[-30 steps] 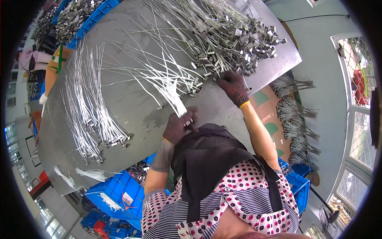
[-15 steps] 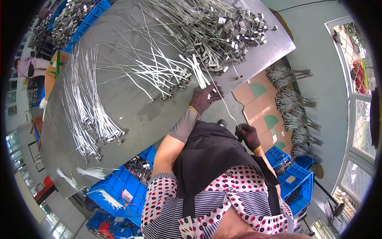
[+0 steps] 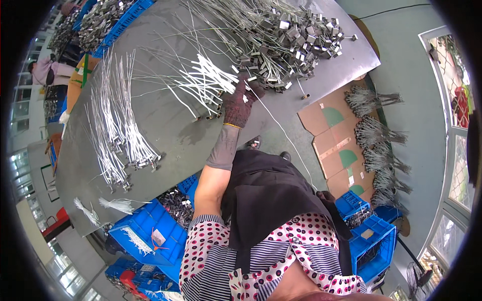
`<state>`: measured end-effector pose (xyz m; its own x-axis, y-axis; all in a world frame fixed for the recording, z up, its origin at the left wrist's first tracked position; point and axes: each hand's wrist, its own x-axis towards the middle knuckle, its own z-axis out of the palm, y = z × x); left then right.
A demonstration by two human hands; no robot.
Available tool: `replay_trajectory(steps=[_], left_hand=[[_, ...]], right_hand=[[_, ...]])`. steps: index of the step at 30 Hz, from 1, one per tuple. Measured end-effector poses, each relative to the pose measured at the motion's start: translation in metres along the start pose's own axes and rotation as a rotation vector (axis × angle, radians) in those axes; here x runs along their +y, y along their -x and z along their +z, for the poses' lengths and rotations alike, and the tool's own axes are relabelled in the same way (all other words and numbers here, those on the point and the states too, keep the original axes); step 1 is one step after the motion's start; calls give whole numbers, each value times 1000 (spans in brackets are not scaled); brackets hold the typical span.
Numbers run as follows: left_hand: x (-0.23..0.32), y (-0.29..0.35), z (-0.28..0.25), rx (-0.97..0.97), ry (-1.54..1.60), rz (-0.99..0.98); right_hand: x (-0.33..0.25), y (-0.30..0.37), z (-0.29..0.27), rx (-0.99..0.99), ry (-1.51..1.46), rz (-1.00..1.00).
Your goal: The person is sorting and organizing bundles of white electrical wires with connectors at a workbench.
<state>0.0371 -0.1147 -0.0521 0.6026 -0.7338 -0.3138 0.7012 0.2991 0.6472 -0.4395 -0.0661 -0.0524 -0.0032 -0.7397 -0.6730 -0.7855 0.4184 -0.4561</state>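
Observation:
My left hand (image 3: 240, 103), in a dark knit glove, is closed at the near edge of the metal table. White sleeves (image 3: 216, 74) fan out from beside its fingers, and small white ends poke out between them. A thin white wire (image 3: 283, 129) runs from this hand down past the table edge to my right hand (image 3: 326, 196). That gloved hand is low beside my black apron, partly hidden by it, with the wire's end at its fingers. White-sleeved wires with small metal ends (image 3: 213, 108) lie just left of my left hand.
A large heap of wires with metal block ends (image 3: 296, 42) covers the table's far right. Sorted white-sleeved bundles (image 3: 133, 145) lie at left. Blue crates (image 3: 145, 231) stand below the table edge. Flattened cardboard (image 3: 331, 138) and wire bundles (image 3: 379, 130) lie on the right.
My left hand has moved left and away from me, bringing white sleeves against the pile there. My right hand has dropped lower, drawing the wire out straighter and longer between the hands.

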Motion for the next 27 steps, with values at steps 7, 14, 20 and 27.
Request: replay_trajectory(steps=[7, 14, 20, 27], left_hand=[[26, 2, 1, 70, -41, 108], [4, 3, -13, 44, -118, -39], [-33, 28, -19, -15, -181, -135], [-12, 17, -10, 12, -555, -16]], right_hand=[[-20, 9, -17, -94, -285, 94], [-12, -51, 21, -40, -99, -199], [-152, -84, 78, -234, -269, -383], [-314, -104, 126, -148, -211, -649]])
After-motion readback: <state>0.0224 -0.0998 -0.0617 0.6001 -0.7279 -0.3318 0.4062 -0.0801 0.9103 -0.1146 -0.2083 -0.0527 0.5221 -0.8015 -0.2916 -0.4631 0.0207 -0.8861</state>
